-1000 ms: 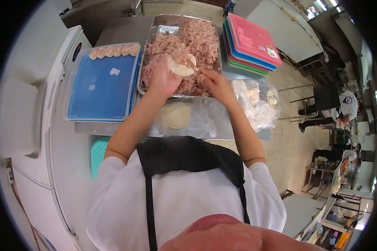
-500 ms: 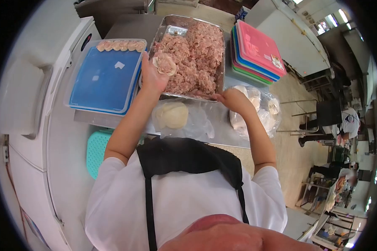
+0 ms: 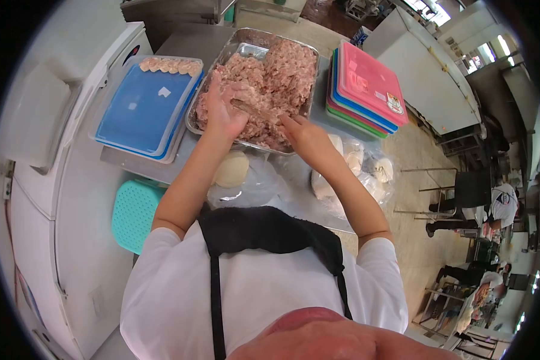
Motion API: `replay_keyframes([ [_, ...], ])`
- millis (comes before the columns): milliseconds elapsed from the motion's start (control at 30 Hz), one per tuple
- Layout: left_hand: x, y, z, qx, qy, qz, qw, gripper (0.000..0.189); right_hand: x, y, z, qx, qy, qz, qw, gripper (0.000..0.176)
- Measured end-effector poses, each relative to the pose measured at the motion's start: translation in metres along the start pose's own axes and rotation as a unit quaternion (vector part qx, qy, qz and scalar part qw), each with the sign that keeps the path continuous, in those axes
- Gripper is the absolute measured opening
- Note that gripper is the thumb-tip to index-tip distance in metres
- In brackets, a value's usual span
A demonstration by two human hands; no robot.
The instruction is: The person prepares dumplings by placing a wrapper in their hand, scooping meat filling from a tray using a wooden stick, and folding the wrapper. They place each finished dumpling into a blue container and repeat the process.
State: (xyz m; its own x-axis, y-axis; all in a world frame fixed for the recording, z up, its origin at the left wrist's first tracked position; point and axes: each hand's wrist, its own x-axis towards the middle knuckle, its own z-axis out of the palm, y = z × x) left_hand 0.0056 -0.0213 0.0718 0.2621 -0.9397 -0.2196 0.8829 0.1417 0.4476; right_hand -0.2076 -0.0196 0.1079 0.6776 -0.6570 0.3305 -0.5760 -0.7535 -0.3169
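My left hand (image 3: 224,117) is cupped at the near left of a metal tray (image 3: 192,123) heaped with minced meat filling (image 3: 291,69). On its palm and fingers lies a round dumpling wrapper, mostly hidden now by filling and a flat spatula. My right hand (image 3: 306,137) grips that narrow, meat-smeared spatula (image 3: 255,111), whose tip reaches the left fingers. Below the tray, a pale stack of round wrappers (image 3: 231,169) rests on a clear plastic bag (image 3: 255,191). To the left, a row of filled dumplings (image 3: 171,66) lines the far edge of a blue tray (image 3: 141,114).
Stacked plastic boxes with a pink lid (image 3: 372,87) stand right of the meat. Near them sits a clear bag of pale round packs (image 3: 354,165). A turquoise perforated stool (image 3: 137,219) is at lower left, beside a white appliance (image 3: 81,240). Two people work far right.
My right hand has moved left and up from the tray's near right corner, bringing the spatula to the wrapper in my left hand. The view has shifted slightly.
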Motion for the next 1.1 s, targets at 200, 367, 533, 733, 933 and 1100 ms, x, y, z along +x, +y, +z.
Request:
replay_keyframes([
  [200,-0.003,0.004,-0.013,0.069,-0.183,-0.001,0.981,0.061,0.0,0.032,-0.026,0.24,-0.019,0.086,0.967,0.03],
  [367,-0.032,0.025,0.015,0.626,-0.229,0.25,0.702,0.068,-0.004,0.038,-0.048,0.287,-0.112,0.081,0.948,0.031],
  [533,-0.029,0.042,0.03,0.69,-0.361,0.165,0.605,0.049,-0.002,0.027,-0.05,0.263,-0.116,-0.003,0.958,0.029],
  [733,-0.013,0.035,0.012,0.763,-0.309,0.117,0.555,0.043,0.021,0.082,-0.002,0.213,-0.111,-0.07,0.968,0.028],
  [933,0.013,0.022,-0.038,0.792,-0.135,0.125,0.582,0.056,0.002,0.048,0.025,0.027,0.0,-0.035,0.999,0.024],
  [1100,0.008,0.039,-0.049,0.763,-0.176,0.118,0.611,0.069,-0.021,0.105,0.045,-0.061,-0.123,0.074,0.988,0.025],
])
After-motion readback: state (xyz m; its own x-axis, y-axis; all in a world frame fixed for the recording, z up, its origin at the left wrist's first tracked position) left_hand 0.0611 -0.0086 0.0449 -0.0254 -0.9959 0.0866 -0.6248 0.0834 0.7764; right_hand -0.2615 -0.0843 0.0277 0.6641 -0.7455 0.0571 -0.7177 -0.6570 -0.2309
